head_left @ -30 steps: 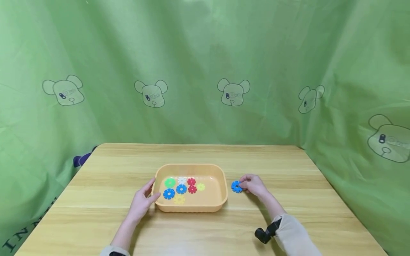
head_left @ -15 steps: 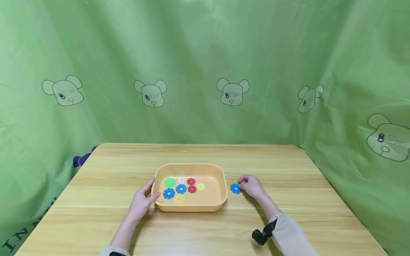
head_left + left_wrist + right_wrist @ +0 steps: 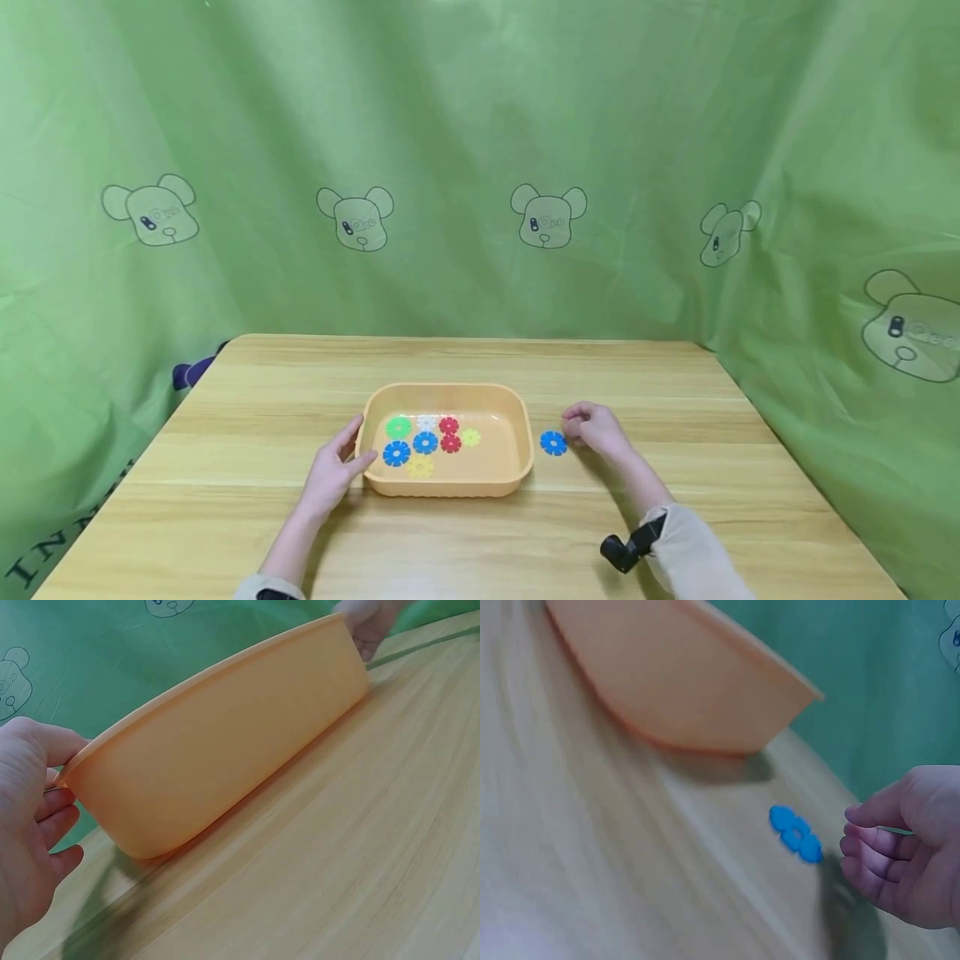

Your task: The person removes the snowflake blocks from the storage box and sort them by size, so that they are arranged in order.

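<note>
An orange plastic basin (image 3: pixel 450 488) stands on the table, and my left hand (image 3: pixel 330 477) grips its left rim, thumb over the edge and fingers outside, as the left wrist view shows on the basin's wall (image 3: pixel 217 742). To the right of the basin, a blue snowflake disc (image 3: pixel 546 439) with a notched edge lies flat on the wood. My right hand (image 3: pixel 597 431) is just right of that disc, a small gap between them; its loosely curled fingers hold nothing in the right wrist view.
Inside the basin lie several notched discs: a green one (image 3: pixel 391 428), a white one, two blue, two red and two yellow. The wooden table (image 3: pixel 465 550) meets a green curtain (image 3: pixel 450 292) behind and at both sides. A black wrist camera (image 3: pixel 621 552) hangs beneath the right sleeve.
My right hand has set the blue snowflake disc down on the table, let go of it and drawn slightly away to the right. The left hand and the basin have stayed put.
</note>
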Tool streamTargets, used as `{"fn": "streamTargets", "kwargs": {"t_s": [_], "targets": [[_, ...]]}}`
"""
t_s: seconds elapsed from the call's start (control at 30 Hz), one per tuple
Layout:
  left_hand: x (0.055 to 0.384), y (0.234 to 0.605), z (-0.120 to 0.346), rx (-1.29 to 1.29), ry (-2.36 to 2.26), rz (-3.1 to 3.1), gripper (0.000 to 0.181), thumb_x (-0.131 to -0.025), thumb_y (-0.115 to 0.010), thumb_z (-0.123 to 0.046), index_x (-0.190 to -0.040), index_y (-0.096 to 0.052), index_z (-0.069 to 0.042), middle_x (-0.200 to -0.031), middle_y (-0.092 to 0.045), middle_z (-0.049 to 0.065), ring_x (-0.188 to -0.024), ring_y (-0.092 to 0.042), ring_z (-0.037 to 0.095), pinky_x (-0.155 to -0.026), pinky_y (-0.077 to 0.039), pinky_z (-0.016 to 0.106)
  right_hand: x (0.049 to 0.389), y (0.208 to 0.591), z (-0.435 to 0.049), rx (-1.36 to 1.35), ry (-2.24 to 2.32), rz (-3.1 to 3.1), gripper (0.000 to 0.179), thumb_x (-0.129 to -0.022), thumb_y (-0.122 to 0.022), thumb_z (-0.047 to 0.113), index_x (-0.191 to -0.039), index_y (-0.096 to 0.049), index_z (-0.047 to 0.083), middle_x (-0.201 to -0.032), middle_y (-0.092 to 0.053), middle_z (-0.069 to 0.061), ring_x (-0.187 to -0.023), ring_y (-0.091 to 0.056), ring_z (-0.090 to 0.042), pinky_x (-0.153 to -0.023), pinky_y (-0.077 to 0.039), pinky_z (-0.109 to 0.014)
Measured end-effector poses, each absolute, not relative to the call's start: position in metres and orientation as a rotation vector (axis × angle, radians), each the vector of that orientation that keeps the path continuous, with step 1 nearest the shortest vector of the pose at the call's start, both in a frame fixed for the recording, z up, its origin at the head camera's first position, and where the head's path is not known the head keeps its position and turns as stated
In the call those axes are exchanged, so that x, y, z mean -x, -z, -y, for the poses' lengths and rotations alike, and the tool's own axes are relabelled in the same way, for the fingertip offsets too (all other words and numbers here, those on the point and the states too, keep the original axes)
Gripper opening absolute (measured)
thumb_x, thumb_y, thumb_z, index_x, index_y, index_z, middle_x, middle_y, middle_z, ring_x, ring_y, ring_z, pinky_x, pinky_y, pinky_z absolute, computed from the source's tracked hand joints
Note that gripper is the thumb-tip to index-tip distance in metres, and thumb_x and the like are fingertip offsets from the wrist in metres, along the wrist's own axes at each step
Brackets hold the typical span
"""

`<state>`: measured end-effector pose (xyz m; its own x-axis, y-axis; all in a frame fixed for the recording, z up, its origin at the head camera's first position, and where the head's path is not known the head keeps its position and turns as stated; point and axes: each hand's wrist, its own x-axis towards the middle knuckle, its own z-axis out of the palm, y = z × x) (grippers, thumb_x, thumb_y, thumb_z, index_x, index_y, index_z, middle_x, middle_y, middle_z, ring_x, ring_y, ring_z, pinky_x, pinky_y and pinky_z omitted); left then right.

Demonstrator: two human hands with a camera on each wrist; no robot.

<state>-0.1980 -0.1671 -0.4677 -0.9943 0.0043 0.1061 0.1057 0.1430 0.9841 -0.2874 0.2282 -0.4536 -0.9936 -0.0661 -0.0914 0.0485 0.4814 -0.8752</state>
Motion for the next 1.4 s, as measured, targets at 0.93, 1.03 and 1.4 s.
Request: {"fn": "streamTargets", "kwargs": {"t_s": [0.93, 1.03, 1.4], "targets": [[0.2, 0.469, 0.166, 0.075, 2.02, 2.302, 0.066, -0.085, -0.064, -0.005, -0.141, -0.029, 0.004, -0.145, -0.03, 0.022, -0.132, -0.029, 0.039, -0.106, -0.031, 0.042, 0.293, 0.386, -0.126, 0.252, 1.705, -2.413, 0.038, -0.085, -0.062, 0.003, -0.12, -0.052, -0.009, -0.094, -0.063, -0.013, -0.088, -0.061, -0.027, -0.077, -0.055, -0.035], [0.199, 0.469, 0.167, 0.072, 2.02, 2.305, 0.066, -0.086, -0.063, -0.005, -0.141, -0.029, 0.005, -0.145, -0.03, 0.022, -0.132, -0.028, 0.04, -0.106, -0.03, 0.043, 0.292, 0.389, -0.11, 0.287, 1.708, -2.363, 0.039, -0.085, -0.063, 0.001, -0.12, -0.051, -0.011, -0.094, -0.062, -0.014, -0.09, -0.061, -0.032, -0.081, -0.055, -0.04], [0.199, 0.469, 0.166, 0.061, 2.016, 2.297, 0.065, -0.086, -0.063, -0.005, -0.141, -0.03, 0.005, -0.145, -0.03, 0.023, -0.133, -0.027, 0.038, -0.109, -0.024, 0.044, 0.286, 0.414, -0.061, 0.408, 1.531, -2.306, 0.035, -0.082, -0.066, 0.002, -0.113, -0.055, -0.011, -0.091, -0.06, -0.012, -0.082, -0.06, -0.026, -0.076, -0.055, -0.039]]}}
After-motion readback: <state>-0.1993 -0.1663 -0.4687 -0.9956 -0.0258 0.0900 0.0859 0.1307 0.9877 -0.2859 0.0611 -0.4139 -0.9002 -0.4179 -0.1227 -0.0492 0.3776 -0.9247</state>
